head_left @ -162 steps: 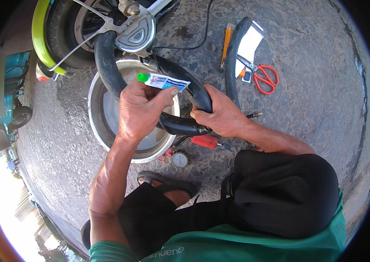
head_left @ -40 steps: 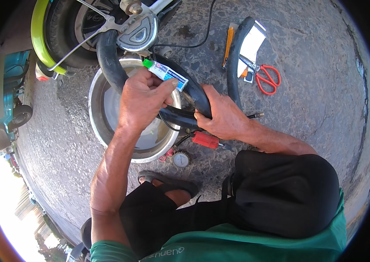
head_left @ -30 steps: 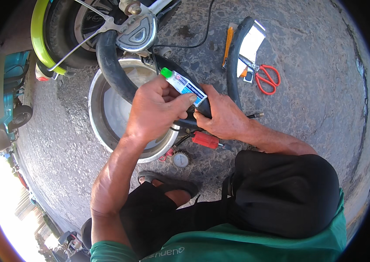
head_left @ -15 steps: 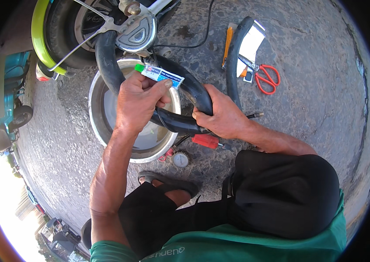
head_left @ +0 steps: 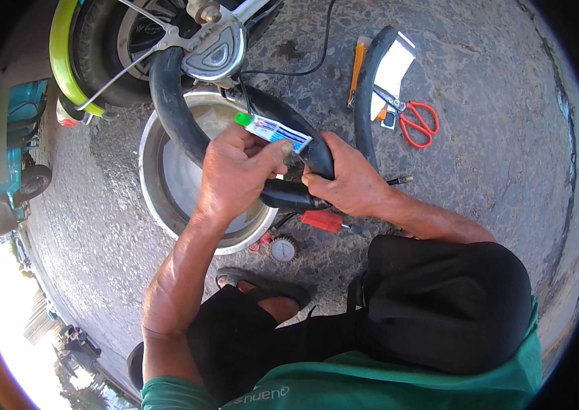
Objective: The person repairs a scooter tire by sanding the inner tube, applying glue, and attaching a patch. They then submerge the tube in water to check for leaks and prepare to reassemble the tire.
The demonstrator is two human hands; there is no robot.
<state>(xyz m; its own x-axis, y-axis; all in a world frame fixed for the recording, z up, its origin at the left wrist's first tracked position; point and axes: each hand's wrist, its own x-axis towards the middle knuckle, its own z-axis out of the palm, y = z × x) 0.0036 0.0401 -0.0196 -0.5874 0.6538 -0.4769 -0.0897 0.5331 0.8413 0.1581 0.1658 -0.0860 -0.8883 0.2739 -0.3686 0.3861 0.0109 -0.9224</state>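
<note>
My left hand pinches a small white and blue glue tube with a green cap, held just over a black inner tube. The glue tube's capped end points left, toward the motorbike. With fingers and thumb wrapped round it, my right hand grips the inner tube at its bend. The inner tube loops over a metal basin of cloudy water. Part of the rubber is hidden behind my left hand. A red-handled screwdriver lies beneath my right hand, partly covered.
Red-handled scissors, a yellow cutter knife and white sheets lie at the right around a cut rubber strip. A round gauge sits near my foot. Behind the basin stands a motorbike wheel with a lime fender.
My left hand has moved to the right with the glue tube, bringing it closer to my right hand. My right hand stays in place on the inner tube.
</note>
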